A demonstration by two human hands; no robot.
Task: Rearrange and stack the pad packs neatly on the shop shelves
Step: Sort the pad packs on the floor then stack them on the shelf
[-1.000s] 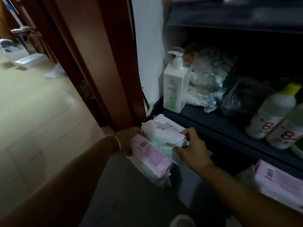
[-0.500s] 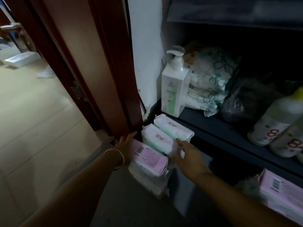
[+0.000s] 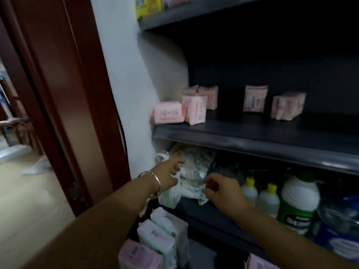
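Pink-and-white pad packs [image 3: 163, 239] stand stacked on the near bottom shelf, while pink packs [image 3: 194, 107] on the far upper shelf remain scattered. Left hand [image 3: 167, 173], fingers loosely extended, and right hand [image 3: 221, 189], fingertips pinching its edge, reach the hexagon-print pack [image 3: 196, 171] on the middle shelf [image 3: 252, 144]; much appears left

A dark red-brown door frame [image 3: 64, 90] stands left of a white wall [image 3: 124, 74]. On the lower shelf, two small yellow-capped bottles [image 3: 269, 199] stand beside a larger white bottle with a green label [image 3: 298, 202]. A yellow box [image 3: 148, 5] sits up top.
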